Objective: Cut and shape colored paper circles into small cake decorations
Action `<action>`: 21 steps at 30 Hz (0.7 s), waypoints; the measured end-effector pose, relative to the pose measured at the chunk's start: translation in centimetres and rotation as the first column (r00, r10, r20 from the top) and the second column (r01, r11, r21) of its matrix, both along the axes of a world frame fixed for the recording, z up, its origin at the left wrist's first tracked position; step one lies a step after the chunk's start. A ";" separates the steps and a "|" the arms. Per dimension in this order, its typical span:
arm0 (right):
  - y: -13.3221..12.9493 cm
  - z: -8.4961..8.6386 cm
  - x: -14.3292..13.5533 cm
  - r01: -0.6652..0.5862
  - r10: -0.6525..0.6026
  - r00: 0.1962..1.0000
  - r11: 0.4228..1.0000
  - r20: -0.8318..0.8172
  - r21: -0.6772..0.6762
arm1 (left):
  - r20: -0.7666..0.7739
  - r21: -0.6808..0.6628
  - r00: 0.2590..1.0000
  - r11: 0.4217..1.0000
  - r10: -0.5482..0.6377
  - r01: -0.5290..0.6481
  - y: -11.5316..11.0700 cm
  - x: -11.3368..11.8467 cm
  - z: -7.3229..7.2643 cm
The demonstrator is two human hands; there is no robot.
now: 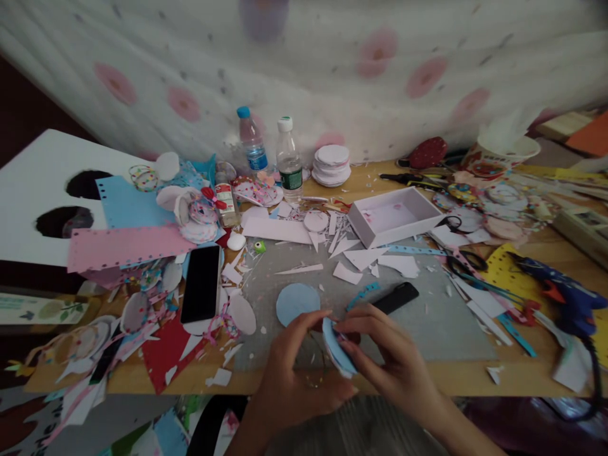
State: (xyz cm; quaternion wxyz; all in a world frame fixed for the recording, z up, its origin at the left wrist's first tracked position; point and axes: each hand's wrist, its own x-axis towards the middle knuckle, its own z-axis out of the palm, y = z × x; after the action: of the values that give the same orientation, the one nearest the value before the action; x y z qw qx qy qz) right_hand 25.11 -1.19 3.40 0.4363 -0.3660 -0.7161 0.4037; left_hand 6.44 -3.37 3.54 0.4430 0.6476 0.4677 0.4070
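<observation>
Near the table's front edge, a small round disc with a light blue face [338,349] is held tilted between both hands. My left hand [289,373] curves around its left side, thumb and fingers at its edges. The fingers of my right hand [384,342] pinch its right side. What lies on its far face is mostly hidden by the fingers. A flat light blue paper circle [297,304] rests on the grey cutting mat [441,310] just beyond my left hand. Past my right hand lie a black bar-shaped object [396,297] and a scrap of blue dotted strip [363,294].
White paper scraps litter the mat around a white open box [396,218]. Two bottles [289,164] and a stack of white discs [331,166] stand behind. At left are a phone [201,285] and decorated discs; at right, scissors [468,259] and a blue glue gun [565,297].
</observation>
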 end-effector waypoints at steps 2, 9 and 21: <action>0.0 0.2 0.0 -0.037 0.037 0.999 0.999 0.003 -0.030 | 0.048 -0.059 0.999 0.998 0.007 -0.004 -0.1 0.0 -0.1; 0.2 0.5 0.7 -0.136 0.143 0.989 0.975 0.025 -0.173 | -0.006 -0.106 1.000 0.994 -0.001 0.001 -0.1 -0.5 -0.4; 0.5 0.6 0.1 -0.222 -0.186 0.893 0.608 -0.409 -0.762 | 0.031 -0.065 0.999 0.998 0.013 -0.011 -0.7 -0.5 -0.3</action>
State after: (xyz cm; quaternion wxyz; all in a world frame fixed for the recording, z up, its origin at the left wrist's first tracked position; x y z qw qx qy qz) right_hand 25.19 -0.67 4.03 0.3771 -0.4097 -0.3451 0.7556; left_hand 5.96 -4.06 3.26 0.4686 0.6238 0.4774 0.4042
